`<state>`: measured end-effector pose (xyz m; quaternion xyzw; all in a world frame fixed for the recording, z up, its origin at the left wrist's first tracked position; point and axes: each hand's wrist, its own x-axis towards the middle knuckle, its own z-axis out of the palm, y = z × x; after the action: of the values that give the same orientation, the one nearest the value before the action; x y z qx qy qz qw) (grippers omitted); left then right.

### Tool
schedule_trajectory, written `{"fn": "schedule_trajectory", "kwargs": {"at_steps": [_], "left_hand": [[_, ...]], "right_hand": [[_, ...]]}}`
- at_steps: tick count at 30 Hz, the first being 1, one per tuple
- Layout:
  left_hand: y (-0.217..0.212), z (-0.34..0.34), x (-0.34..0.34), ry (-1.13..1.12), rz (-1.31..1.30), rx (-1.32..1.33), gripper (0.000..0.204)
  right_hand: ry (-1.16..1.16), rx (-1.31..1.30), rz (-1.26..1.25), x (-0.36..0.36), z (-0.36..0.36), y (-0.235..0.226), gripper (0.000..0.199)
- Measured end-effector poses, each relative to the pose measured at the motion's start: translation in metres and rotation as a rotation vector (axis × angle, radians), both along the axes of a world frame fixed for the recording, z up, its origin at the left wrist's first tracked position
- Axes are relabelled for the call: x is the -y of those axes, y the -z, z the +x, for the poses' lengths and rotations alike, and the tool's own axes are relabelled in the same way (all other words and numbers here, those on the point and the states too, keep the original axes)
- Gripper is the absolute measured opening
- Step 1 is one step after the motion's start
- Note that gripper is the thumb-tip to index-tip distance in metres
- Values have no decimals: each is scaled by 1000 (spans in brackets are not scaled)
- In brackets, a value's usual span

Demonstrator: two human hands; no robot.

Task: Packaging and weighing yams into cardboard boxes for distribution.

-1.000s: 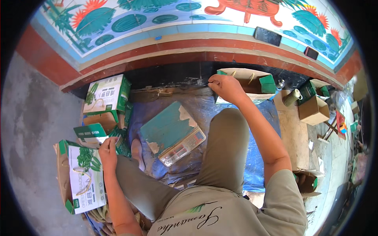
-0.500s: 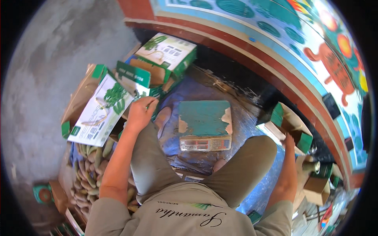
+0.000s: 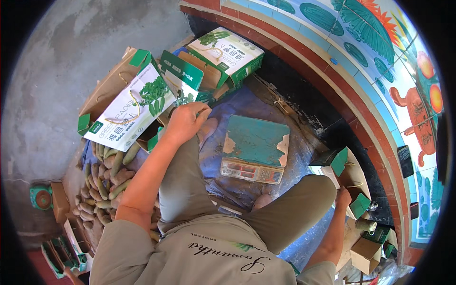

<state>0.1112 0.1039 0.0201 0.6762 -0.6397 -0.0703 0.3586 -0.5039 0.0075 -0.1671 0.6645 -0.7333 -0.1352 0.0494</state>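
Note:
My left hand (image 3: 187, 122) rests over my left knee, fingers curled in; nothing shows in them, though the palm side is hidden. Just beyond it stand open green and white cartons, one with a raised green flap (image 3: 183, 69). To its left leans a white carton panel (image 3: 130, 111) with a leafy radish print and a gold cord handle. At the right, my right hand (image 3: 343, 197) is closed on the near edge of an open green and white carton (image 3: 350, 178). Between my legs sits a digital weighing scale (image 3: 256, 142) with a worn teal platform, nothing on it.
A heap of green and brown radishes (image 3: 102, 190) lies by my left thigh. Another printed carton (image 3: 228, 50) stands at the back. Blue sheeting (image 3: 213, 161) covers the floor. Small boxes (image 3: 365, 254) lie at right. Another person's hand (image 3: 71, 275) shows at lower left beside a green carton.
My view has swung, shifting the scale and cartons in the picture. My left hand stays curled over my knee; my right hand stays at the carton's edge, which seems tilted a little differently.

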Motion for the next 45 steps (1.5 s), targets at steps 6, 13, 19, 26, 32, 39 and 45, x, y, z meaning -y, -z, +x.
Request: {"fn": "schedule_trajectory", "kwargs": {"at_steps": [6, 13, 19, 26, 32, 39, 45], "left_hand": [[0, 1, -1, 7, -30, 23, 16], [0, -4, 1, 17, -53, 34, 16], [1, -6, -3, 8, -41, 66, 16], [2, -6, -3, 2, -67, 171, 17], [6, -2, -6, -3, -124, 235, 16], [0, 0, -10, -29, -175, 179, 15], [-8, 22, -36, -110, -432, -71, 8]], "right_hand": [[-108, 287, -190, -16, 23, -48, 21], [-396, 373, -309, -3, 64, -118, 22], [-622, 365, -224, 13, 175, -177, 27], [-901, 376, -138, 15, 286, -152, 16], [-1015, 389, -105, -5, 327, -114, 17], [-977, 507, -34, -14, 324, -106, 20], [-1057, 797, -140, -18, 321, -122, 18]]}}
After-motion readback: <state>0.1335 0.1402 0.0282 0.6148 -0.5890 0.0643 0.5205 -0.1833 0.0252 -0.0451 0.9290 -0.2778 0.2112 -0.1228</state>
